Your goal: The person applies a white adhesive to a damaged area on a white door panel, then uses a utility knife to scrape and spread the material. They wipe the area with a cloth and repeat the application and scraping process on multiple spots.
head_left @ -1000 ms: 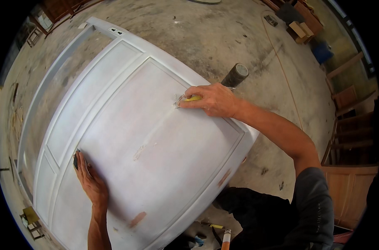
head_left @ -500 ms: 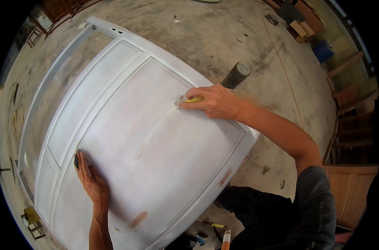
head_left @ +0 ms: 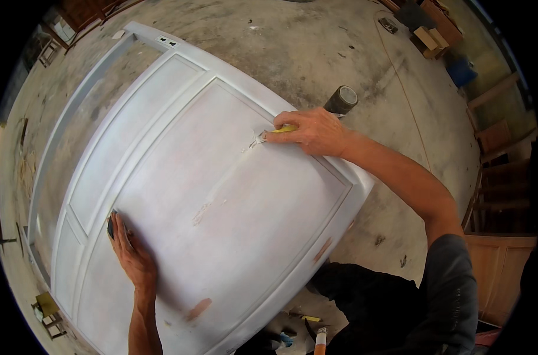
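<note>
A large white-painted panel (head_left: pixel 180 160) with recessed sections and an open frame at its far left lies in front of me. My right hand (head_left: pixel 316 133) is closed around a small scraper with a yellow handle (head_left: pixel 285 129). Whitish paste clings to the scraper's end, which meets the panel along a faint pale seam (head_left: pixel 227 177). My left hand (head_left: pixel 133 251) rests on the panel's left part, its fingers against a dark flat pad (head_left: pixel 111 226) that they partly hide. Brownish patches (head_left: pixel 199 309) show through the white near the close edge.
A dark cylinder (head_left: pixel 343 100) stands beyond the panel's right edge. Farther off are an open cardboard box (head_left: pixel 428 42), a blue container (head_left: pixel 461 72) and wooden furniture parts (head_left: pixel 499 272). A cable (head_left: pixel 405 89) runs across the concrete floor. A small stool (head_left: pixel 47 307) is at lower left.
My right hand and the scraper have shifted slightly to the right and away from me, along the seam. My left hand stays in place on the panel. The view has moved a little.
</note>
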A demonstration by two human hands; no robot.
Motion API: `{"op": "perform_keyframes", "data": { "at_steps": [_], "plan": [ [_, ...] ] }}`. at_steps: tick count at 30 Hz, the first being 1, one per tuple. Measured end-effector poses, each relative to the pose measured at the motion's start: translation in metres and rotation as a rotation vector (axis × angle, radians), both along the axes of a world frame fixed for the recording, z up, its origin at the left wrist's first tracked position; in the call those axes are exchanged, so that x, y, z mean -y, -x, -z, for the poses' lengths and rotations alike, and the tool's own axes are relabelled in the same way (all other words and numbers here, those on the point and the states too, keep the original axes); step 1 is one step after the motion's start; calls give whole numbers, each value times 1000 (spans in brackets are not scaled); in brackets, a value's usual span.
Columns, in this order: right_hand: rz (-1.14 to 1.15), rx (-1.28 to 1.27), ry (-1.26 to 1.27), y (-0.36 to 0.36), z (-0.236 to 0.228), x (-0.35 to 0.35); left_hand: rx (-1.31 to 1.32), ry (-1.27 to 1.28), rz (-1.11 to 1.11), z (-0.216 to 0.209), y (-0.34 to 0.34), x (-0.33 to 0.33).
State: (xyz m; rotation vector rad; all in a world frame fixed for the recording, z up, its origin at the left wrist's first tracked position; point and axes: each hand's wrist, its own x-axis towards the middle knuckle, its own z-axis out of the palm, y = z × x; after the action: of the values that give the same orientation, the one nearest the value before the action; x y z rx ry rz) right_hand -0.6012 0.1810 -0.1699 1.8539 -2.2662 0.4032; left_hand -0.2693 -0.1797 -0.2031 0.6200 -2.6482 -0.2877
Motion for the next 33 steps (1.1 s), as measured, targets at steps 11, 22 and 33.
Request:
{"op": "perform_keyframes", "data": {
  "at_steps": [11, 22, 33],
  "plan": [
    [-3, 6, 26, -6, 4, 0, -4, 2, 11, -6, 6, -4],
    [-36, -9, 64, -17, 7, 5, -3, -2, 1, -5, 7, -5],
    [-44, -8, 28, -7, 2, 3, 4, -1, -14, -6, 5, -5]
  ]
}}
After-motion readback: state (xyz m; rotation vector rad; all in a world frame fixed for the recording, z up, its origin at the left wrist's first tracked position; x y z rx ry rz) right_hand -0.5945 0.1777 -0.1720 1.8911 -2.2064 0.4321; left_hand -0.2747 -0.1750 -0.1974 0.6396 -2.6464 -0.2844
